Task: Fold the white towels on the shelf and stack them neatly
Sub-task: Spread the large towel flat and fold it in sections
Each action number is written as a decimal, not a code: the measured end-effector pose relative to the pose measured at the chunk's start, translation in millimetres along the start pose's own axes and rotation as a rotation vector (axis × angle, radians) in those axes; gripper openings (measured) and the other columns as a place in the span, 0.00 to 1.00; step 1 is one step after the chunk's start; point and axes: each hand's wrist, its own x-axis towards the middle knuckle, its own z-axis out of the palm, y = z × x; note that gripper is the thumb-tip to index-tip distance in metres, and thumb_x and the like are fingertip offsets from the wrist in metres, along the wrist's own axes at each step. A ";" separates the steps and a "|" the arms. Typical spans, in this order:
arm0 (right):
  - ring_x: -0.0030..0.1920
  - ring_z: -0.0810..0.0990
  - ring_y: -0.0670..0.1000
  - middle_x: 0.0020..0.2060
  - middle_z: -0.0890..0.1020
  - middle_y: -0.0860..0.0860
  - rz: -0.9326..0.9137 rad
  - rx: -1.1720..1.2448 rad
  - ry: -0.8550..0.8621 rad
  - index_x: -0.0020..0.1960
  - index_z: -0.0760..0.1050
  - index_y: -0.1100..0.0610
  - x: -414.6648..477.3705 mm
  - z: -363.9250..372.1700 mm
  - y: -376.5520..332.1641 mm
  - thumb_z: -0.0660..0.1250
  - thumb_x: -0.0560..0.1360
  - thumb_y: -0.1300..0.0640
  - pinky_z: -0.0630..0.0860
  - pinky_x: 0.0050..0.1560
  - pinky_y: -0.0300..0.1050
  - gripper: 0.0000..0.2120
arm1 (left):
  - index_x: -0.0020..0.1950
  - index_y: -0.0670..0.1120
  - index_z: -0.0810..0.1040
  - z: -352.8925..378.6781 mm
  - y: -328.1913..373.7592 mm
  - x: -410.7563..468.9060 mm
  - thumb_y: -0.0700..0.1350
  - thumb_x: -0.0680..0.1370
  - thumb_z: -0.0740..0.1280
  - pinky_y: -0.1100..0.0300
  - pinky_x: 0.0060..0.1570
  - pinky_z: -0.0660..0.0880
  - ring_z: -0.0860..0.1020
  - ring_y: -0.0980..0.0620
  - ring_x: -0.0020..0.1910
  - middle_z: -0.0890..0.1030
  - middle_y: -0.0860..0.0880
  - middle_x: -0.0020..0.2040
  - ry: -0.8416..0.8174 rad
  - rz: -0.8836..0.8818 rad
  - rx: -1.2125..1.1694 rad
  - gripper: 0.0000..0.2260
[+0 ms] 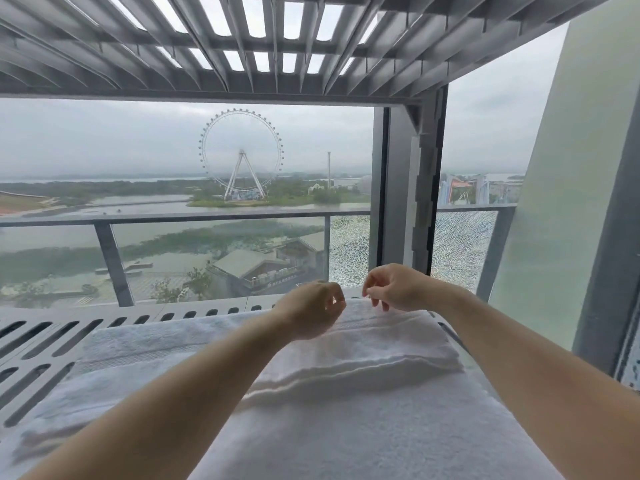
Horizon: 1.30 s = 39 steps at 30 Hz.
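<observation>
Loosely curled, the fingers [373, 289] of the right hand [396, 287] hang downward with their tips just above the far edge of a folded white towel [367, 344]. Nothing shows between them, so they look released. The fingers [331, 302] of the left hand [308, 310] are curled in toward the palm and slightly blurred. Whether they pinch a bit of cloth cannot be told. The two hands sit near each other, the left a little lower and closer to the camera, both over the far end of the folded towel. Both bare forearms reach forward from the bottom corners of the view.

The folded towel lies in several layers, its thick folded edge facing the person. It rests on a second white towel [311, 431] that is spread flat and covers most of the near part of the shelf [41, 348]. The shelf is grey with rows of long slots, visible to the left of the towels and along the far side.

Beyond the shelf stands a glass railing [207, 216], and one of its panes [349, 251] near the right hand is covered in fine cracks. A slatted grey roof [242, 46] runs overhead. In the distance a Ferris wheel [241, 154] rises beside water under a grey sky.
</observation>
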 end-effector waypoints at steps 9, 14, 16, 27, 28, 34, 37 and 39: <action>0.44 0.74 0.52 0.43 0.76 0.51 -0.081 -0.344 0.258 0.42 0.70 0.54 16.7 44.3 29.2 0.52 0.78 0.52 0.70 0.48 0.48 0.11 | 0.61 0.46 0.70 40.2 -7.9 21.2 0.53 0.80 0.52 0.50 0.60 0.67 0.70 0.46 0.63 0.73 0.45 0.63 -0.041 -0.211 0.096 0.16; 0.40 0.73 0.53 0.39 0.77 0.54 -0.054 -0.499 0.249 0.33 0.67 0.52 22.3 34.3 38.1 0.45 0.78 0.44 0.65 0.41 0.46 0.22 | 0.58 0.43 0.70 41.0 -9.3 20.0 0.56 0.80 0.50 0.50 0.59 0.67 0.71 0.43 0.61 0.75 0.41 0.60 0.025 -0.209 0.201 0.19; 0.39 0.75 0.55 0.33 0.75 0.52 -0.084 -0.577 0.295 0.29 0.66 0.53 26.0 30.4 39.5 0.44 0.78 0.43 0.65 0.39 0.46 0.25 | 0.57 0.43 0.68 41.1 -7.7 20.6 0.57 0.80 0.50 0.50 0.58 0.67 0.71 0.43 0.61 0.75 0.41 0.59 0.065 -0.205 0.254 0.19; 0.54 0.73 0.55 0.53 0.74 0.55 -0.264 -0.365 0.404 0.54 0.70 0.58 25.4 59.2 18.3 0.58 0.75 0.54 0.69 0.53 0.48 0.10 | 0.68 0.48 0.61 30.3 -4.5 -0.4 0.56 0.77 0.59 0.49 0.67 0.57 0.60 0.47 0.68 0.62 0.47 0.66 0.005 -0.193 0.128 0.23; 0.57 0.72 0.54 0.56 0.73 0.55 -0.274 -0.248 0.340 0.57 0.69 0.58 23.0 65.5 15.3 0.58 0.75 0.54 0.68 0.56 0.47 0.12 | 0.69 0.47 0.60 27.6 -5.3 -7.6 0.56 0.77 0.58 0.49 0.68 0.57 0.60 0.47 0.69 0.61 0.46 0.68 -0.029 -0.200 0.115 0.24; 0.74 0.54 0.49 0.75 0.56 0.52 -0.096 -0.324 -0.024 0.74 0.53 0.56 12.6 66.0 10.2 0.47 0.80 0.44 0.50 0.71 0.45 0.27 | 0.76 0.50 0.53 2.1 -23.1 -68.7 0.59 0.80 0.51 0.60 0.71 0.45 0.49 0.53 0.75 0.52 0.50 0.77 -0.235 -0.149 0.102 0.26; 0.75 0.46 0.48 0.76 0.49 0.49 -0.128 -0.389 -0.079 0.76 0.46 0.53 10.2 83.9 -18.5 0.45 0.80 0.41 0.43 0.74 0.52 0.28 | 0.76 0.50 0.53 -9.7 -28.4 -93.2 0.59 0.80 0.51 0.62 0.71 0.44 0.50 0.53 0.75 0.52 0.50 0.77 -0.244 -0.141 0.131 0.27; 0.75 0.45 0.47 0.76 0.48 0.48 -0.217 -0.350 -0.114 0.76 0.46 0.50 6.2 104.3 -45.2 0.47 0.80 0.42 0.42 0.74 0.53 0.27 | 0.75 0.50 0.54 -16.3 -29.7 -108.3 0.60 0.79 0.52 0.63 0.70 0.45 0.52 0.52 0.75 0.54 0.49 0.77 -0.237 -0.112 0.138 0.27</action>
